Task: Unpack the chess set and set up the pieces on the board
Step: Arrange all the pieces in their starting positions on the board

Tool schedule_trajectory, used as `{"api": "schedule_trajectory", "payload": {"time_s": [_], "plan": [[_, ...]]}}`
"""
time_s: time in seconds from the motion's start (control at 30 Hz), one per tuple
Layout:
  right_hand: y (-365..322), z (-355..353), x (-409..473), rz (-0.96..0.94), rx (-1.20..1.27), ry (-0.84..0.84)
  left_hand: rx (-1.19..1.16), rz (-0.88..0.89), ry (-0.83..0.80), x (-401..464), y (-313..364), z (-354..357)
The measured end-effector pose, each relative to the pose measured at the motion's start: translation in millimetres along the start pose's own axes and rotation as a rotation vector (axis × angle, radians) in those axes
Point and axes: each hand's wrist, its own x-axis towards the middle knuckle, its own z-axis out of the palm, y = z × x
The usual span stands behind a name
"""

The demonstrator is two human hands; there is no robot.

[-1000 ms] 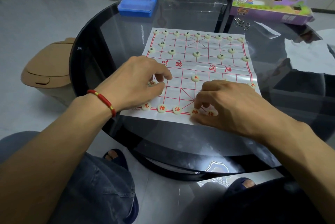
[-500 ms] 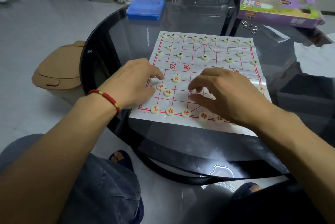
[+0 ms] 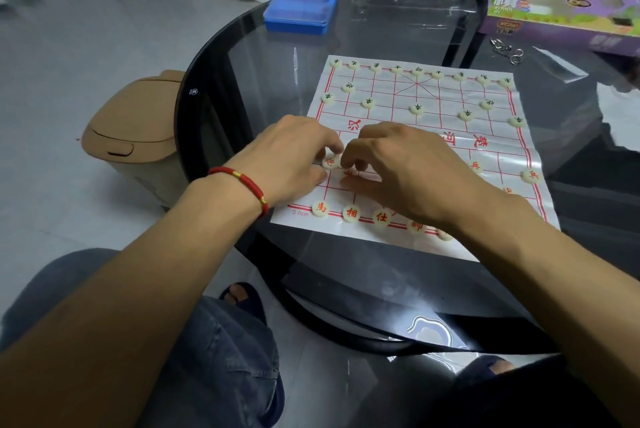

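Observation:
A white paper board [image 3: 443,115] with a red grid lies on the round glass table [image 3: 263,56]. Cream pieces with green marks [image 3: 417,108] stand in rows on its far side. Red-marked pieces [image 3: 351,212] line the near edge, and others [image 3: 530,175] sit on the right. My left hand [image 3: 291,153] curls over the board's left side, thumb and fingers around a red-marked piece [image 3: 330,161]. My right hand [image 3: 408,167] reaches across beside it and pinches another red-marked piece [image 3: 348,174]. Both hands hide part of the near rows.
A blue box [image 3: 299,8], a clear plastic tray [image 3: 412,1] and the purple game box [image 3: 561,11] stand at the table's far side. Metal rings [image 3: 507,48] and a clear bag [image 3: 559,65] lie right of the board. A tan bin [image 3: 135,129] stands on the floor, left.
My right hand has moved left from the near middle of the board to the pieces beside my left hand. My left hand stays on the left side, its fingers now curled in.

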Motion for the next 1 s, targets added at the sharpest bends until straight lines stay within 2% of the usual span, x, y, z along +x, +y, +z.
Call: {"api": "schedule_trajectory", "payload": {"time_s": [0.3,0.53,0.63,0.7,0.87,0.93,1.0], "plan": [[10.7,-8.8,-20.0,0.107,0.042,-0.002,-0.026,-0.036,0.04,2.8,1.0,3.3],[8.0,-9.5,-28.9,0.114,0.063,0.038,-0.066,-0.04,0.021,1.8,0.9,0.1],[1.2,-10.5,-30.2,0.07,0.041,0.116,-0.102,-0.037,0.09,-6.9,-1.9,-6.7],[-3.5,-11.2,-30.2,0.006,-0.001,0.168,-0.231,-0.028,0.118,-16.6,0.0,-13.0],[-12.8,-8.3,-27.3,-0.092,-0.058,0.301,-0.789,-0.066,-0.122,-41.0,12.9,-23.2],[-18.6,-7.3,-25.0,-0.102,-0.054,0.294,-0.856,-0.127,-0.104,-42.1,7.1,-23.2],[-21.9,-10.0,-23.1,-0.075,-0.026,0.258,-0.825,-0.181,-0.036,-42.5,-4.4,-23.9]]}}
